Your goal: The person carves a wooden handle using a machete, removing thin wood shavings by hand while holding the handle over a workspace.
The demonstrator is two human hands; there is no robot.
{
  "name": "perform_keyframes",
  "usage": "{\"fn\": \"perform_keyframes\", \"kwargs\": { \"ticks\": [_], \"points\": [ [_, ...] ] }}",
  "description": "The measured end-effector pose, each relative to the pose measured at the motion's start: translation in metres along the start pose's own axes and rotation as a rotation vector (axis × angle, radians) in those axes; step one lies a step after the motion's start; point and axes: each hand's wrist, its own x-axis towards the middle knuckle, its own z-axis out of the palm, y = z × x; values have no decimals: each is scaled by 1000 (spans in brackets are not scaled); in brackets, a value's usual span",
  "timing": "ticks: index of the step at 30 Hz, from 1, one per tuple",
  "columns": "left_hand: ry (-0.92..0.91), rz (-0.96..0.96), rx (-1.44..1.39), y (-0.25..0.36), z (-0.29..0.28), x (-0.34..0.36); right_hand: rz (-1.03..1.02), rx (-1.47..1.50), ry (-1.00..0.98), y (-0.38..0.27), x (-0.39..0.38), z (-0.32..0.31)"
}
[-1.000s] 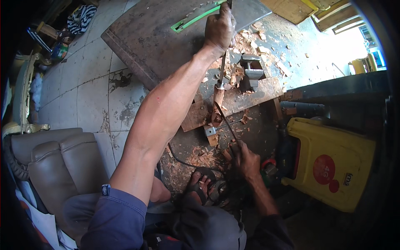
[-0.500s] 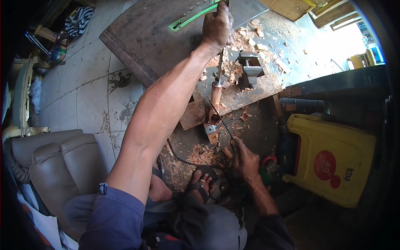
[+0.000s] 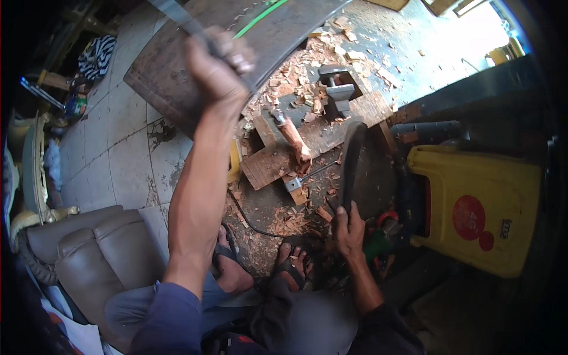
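My left hand (image 3: 216, 65) is raised over the dark tabletop (image 3: 160, 77), blurred by motion. Its fingers wrap round the dark end of a flat grey metal bar (image 3: 174, 15) that points up and out of view. My right hand (image 3: 349, 232), lower right, grips the lower end of a dark curved blade (image 3: 352, 165) standing up from the fist. Between the hands, a wooden handle (image 3: 293, 137) with a metal ferrule leans left at the wooden plank (image 3: 266, 168); neither hand touches it. Just beyond sits a metal vise (image 3: 339, 97).
Wood chips (image 3: 290, 219) litter the floor. A yellow plastic panel (image 3: 473, 207) stands at right beside a dark beam (image 3: 467, 94). A brown padded seat (image 3: 109, 248) is at left. A black cord (image 3: 248, 222) runs near my sandalled feet (image 3: 293, 260). A green strip (image 3: 260, 19) lies on the tabletop.
My left hand has swung left, away from the wooden handle. The rod above the handle is gone from there, and the handle tilts left. The right hand's blade has turned to show its broad side.
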Motion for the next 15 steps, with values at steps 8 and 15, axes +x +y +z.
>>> {"fn": "perform_keyframes", "kwargs": {
  "ticks": [8, 15],
  "points": [
    [-223, 29, 82, 76, -76, -148, -6, 65, 14, -19, -2, 51],
    [-441, -9, 1038, 122, -77, -284, -85, -13, 29, -58, -2, 43]
  ]
}}
